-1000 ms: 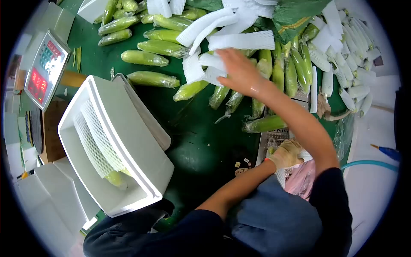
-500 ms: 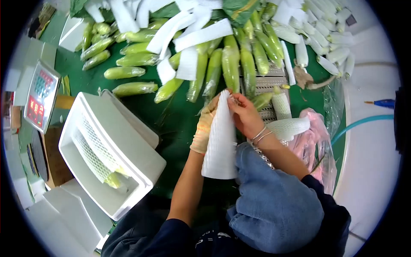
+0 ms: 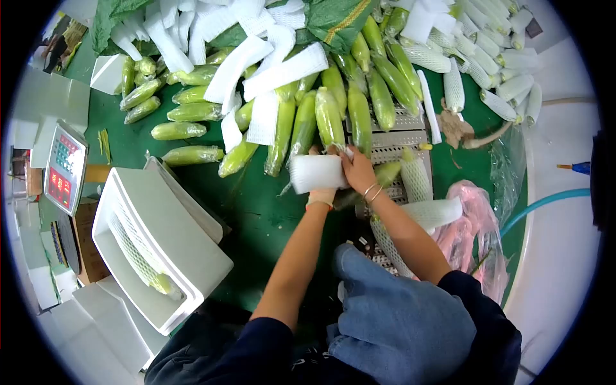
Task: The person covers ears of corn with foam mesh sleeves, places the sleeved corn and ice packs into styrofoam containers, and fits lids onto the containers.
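Observation:
A white foam net sleeve (image 3: 319, 174) lies bunched across my left hand (image 3: 322, 194), which wears a pale glove and has its fingers mostly hidden by the foam. My right hand (image 3: 358, 169), bare, pinches the sleeve's edge at its right end. Just beyond both hands is the near end of a long, zucchini-like green vegetable (image 3: 329, 119) wrapped in clear film, with my fingertips right at it. More wrapped green vegetables (image 3: 301, 125) fan out around it. Close to my right wrist lies a vegetable in a net sleeve (image 3: 416, 176).
At left stands a tilted white bin (image 3: 192, 224) holding sleeved vegetables (image 3: 138, 247), beside a scale (image 3: 65, 168) with a red display. Loose foam sleeves (image 3: 231, 70) cover the back pile. Sleeved vegetables (image 3: 487, 58) are heaped back right, with a pink plastic bag (image 3: 462, 221) nearer me.
The foam sleeve has swung from hanging toward me to lying across my left hand, and looks shorter. Both hands have moved slightly forward to the vegetable's end. The view has shifted a little.

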A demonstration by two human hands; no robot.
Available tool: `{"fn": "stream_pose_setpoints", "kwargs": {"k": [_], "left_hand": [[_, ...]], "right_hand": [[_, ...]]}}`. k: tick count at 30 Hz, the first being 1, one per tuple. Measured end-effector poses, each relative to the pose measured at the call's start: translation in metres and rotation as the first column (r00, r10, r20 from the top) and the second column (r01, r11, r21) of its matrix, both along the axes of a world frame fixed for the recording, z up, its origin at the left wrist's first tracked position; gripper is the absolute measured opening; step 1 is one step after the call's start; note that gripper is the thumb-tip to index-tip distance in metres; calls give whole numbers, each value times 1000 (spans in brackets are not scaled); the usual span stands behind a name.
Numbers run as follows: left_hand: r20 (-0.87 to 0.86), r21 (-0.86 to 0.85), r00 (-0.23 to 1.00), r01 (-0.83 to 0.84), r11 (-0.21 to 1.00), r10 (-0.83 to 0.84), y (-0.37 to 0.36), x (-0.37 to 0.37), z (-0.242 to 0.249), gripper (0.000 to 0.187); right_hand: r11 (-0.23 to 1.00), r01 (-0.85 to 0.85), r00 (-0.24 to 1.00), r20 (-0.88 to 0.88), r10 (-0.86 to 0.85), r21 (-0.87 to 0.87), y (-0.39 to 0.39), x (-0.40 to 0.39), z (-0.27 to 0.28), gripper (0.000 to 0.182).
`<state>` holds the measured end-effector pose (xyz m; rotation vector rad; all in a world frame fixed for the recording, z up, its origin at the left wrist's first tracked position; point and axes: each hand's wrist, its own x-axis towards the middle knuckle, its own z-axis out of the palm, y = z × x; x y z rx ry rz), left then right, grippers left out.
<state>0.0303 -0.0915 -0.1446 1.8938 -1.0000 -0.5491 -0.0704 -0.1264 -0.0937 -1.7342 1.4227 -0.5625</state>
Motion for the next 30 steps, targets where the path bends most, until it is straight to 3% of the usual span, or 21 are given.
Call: {"fn": "stream_pose_setpoints", "kwargs": {"k": [1,2,3,4,5,6,8,12,14,15,16,18,21,22,23,25,26,27,28,29,30], "left_hand": [[553,157,831,-44,987,-51,-2,1,8,27],[-7,210,999,44,977,-44,0,3,16,31],[-559,198,829,130,972,3,2,8,27,37],[-669,221,743,178,959,16,15,14,68,47],[-882,98,472,149,984,16,31,9,108,43],[-975,-55,210,98,994,-74,57,6,117,41],[-823,-171,506,214,962,-259,110,-3,103,35],[-962,-182,216,-44,982,-168,125,10,133,27],[-980,-103,193,-267,958,-51,110,28,131,20],[-944,146,222,-381,913,244,95,39,164,17],[-610,41,780,-143,989,138,98,56,104,13],[-838,99,447,-439,893,313,78,64,103,12],[-727,30,581,-505,863,366,59,72,40,20],[-531,110,701,-500,859,476,55,70,51,22],[-457,51,749,-517,855,480,52,68,63,29],[-295,-337,938,-280,899,181,71,69,49,31],[-468,-247,882,-65,967,-60,89,73,88,42],[-766,-264,610,-12,964,-203,96,81,91,56],[-883,-169,434,63,984,-179,107,96,94,64],[-964,-83,238,151,985,-117,120,106,100,72],[-982,-101,150,97,990,-115,130,104,115,70]], "right_hand": [[997,9,999,-42,-6,81,6,2,7,31],[999,-16,1000,10,16,-40,16,-6,16,30],[986,-38,997,54,47,-162,27,-11,34,30],[999,17,988,156,-22,33,30,-11,49,30],[972,49,965,240,-105,230,32,-9,68,30],[989,9,984,173,-34,145,43,-9,100,32],[998,-53,987,153,46,41,66,-5,146,33],[971,-131,953,295,68,200,57,18,139,30],[936,-105,915,401,-42,337,44,40,126,28],[908,-95,864,486,-128,408,38,49,114,25],[855,-106,792,564,-236,507,34,57,98,23],[785,-96,654,633,-413,612,33,70,51,18],[639,41,366,584,-725,768,49,78,-41,25],[635,61,475,537,-697,770,52,81,-26,27],[633,84,574,482,-662,770,54,82,-10,31],[448,59,752,255,-607,892,66,71,2,36],[423,9,880,194,-434,906,72,64,19,42],[414,13,993,35,-110,910,67,63,63,42],[575,-270,917,23,399,772,52,54,66,41],[526,-585,602,-105,792,617,34,51,68,39],[659,-684,573,-329,751,313,22,67,118,31]]}}
